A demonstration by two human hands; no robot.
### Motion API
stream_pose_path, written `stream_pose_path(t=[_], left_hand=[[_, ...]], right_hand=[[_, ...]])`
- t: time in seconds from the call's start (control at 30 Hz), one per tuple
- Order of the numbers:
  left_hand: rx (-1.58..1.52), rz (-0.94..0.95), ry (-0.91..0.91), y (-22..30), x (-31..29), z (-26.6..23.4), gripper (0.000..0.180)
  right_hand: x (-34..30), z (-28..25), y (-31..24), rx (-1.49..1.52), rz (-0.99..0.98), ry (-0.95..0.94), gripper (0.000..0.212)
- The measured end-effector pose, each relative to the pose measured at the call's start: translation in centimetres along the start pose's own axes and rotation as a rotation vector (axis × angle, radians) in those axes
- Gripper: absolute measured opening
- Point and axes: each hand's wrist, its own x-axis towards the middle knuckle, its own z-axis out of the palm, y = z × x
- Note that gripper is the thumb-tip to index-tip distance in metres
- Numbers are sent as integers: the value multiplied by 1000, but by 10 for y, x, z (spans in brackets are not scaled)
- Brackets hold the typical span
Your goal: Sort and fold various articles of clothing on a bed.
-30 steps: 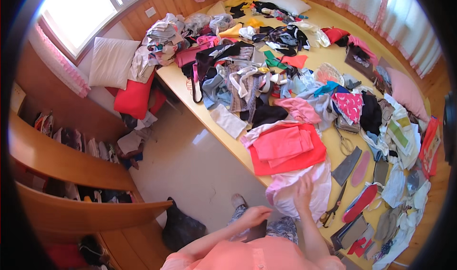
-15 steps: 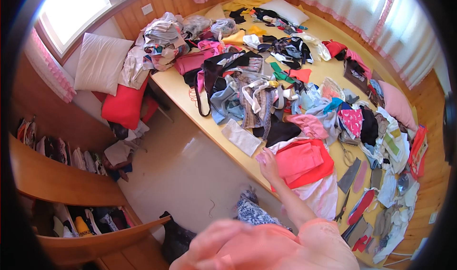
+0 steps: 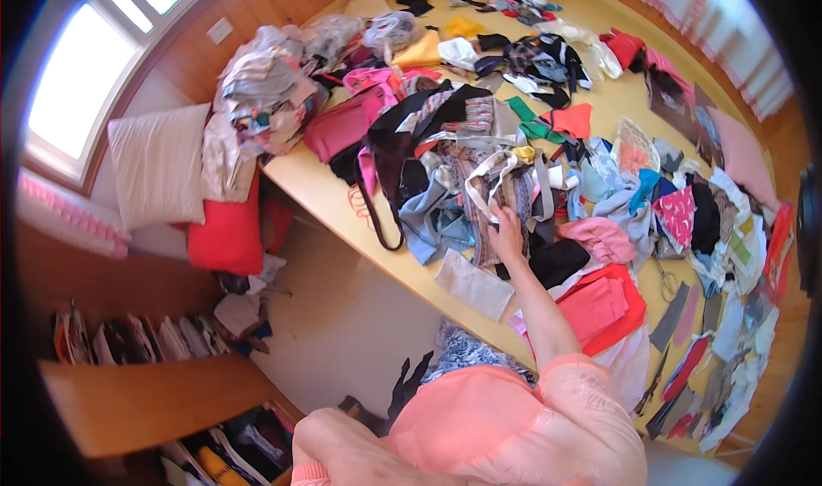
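My right hand (image 3: 507,236) reaches over the clothes heap in the middle of the yellow-topped platform. Its bent fingers close on the lower end of a white fabric strap (image 3: 473,186), though the fingertips are partly hidden. Beneath the strap lies a patterned grey-brown garment (image 3: 479,229); a black cloth (image 3: 555,262) is beside my wrist. Under my forearm and to its right are folded coral-red clothes (image 3: 599,308), and a pale cloth (image 3: 473,285) lies at the platform's near edge. Of my left arm, only a bent part shows at the bottom; that hand is out of view.
The platform edge (image 3: 402,274) runs diagonally before me. Scissors (image 3: 666,282) lie right of the red clothes. Bundled clothes (image 3: 265,83), a cream cushion (image 3: 158,165) and a red cushion (image 3: 227,229) are piled at left. An open wooden cabinet (image 3: 154,400) holds clothes at lower left.
My right hand has moved up and away from beside the folded red clothes to the white strap. The view has shifted, and my left arm has moved lower left.
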Motion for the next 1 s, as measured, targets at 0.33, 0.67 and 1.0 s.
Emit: stream_pose_path(t=[0.33, 0.67, 1.0], left_hand=[[506, -194, -253, 2, 37, -150, 66], [611, -1162, -171, 44, -16, -359, 72], [1079, -1150, 443, 143, 39, -438, 16]], right_hand=[[0, -30, -106, 502, 148, -81, 14], [38, -65, -219, 949, 166, -647, 16], [117, 57, -151, 617, 561, -174, 19]])
